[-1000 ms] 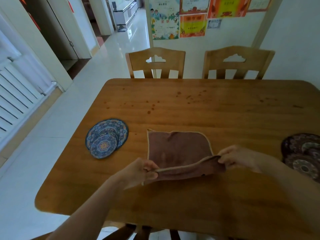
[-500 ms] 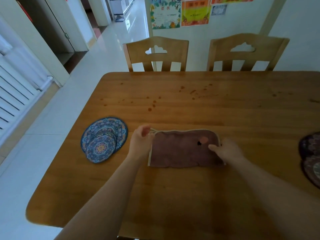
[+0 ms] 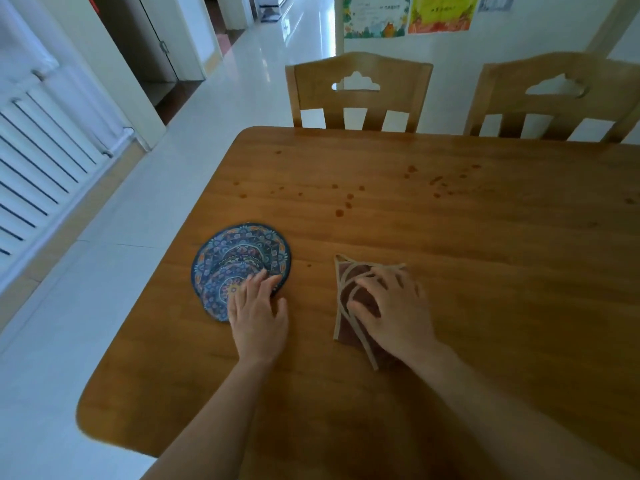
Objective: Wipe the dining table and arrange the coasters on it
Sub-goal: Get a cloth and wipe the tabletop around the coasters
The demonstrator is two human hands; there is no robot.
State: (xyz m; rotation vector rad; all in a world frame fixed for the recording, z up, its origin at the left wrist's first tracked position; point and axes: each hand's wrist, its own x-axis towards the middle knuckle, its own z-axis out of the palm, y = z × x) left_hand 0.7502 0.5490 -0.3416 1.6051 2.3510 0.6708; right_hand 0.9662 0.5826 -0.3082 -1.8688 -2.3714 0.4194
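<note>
A folded brown cloth [image 3: 346,289] with beige trim lies on the wooden dining table [image 3: 467,244] near its front. My right hand [image 3: 394,313] rests on top of it with the fingers spread, covering most of the cloth. To the left sits a stack of round blue patterned coasters [image 3: 242,245], a small one overlapping a large one. My left hand [image 3: 258,313] lies flat on the table, its straight fingertips touching the small coaster and the large one's near rim. Dark spots [image 3: 346,202] dot the tabletop beyond the cloth.
Two wooden chairs [image 3: 358,91] [image 3: 561,98] stand at the table's far edge. The table's rounded left corner [image 3: 90,417] is close to the coasters. A white radiator [image 3: 38,161] lines the left wall across a strip of white floor.
The cloth has been folded smaller. My left hand let go of it and moved left onto the blue coasters. My right hand now rests on the cloth. The view swung left; the dark coasters are out of frame.
</note>
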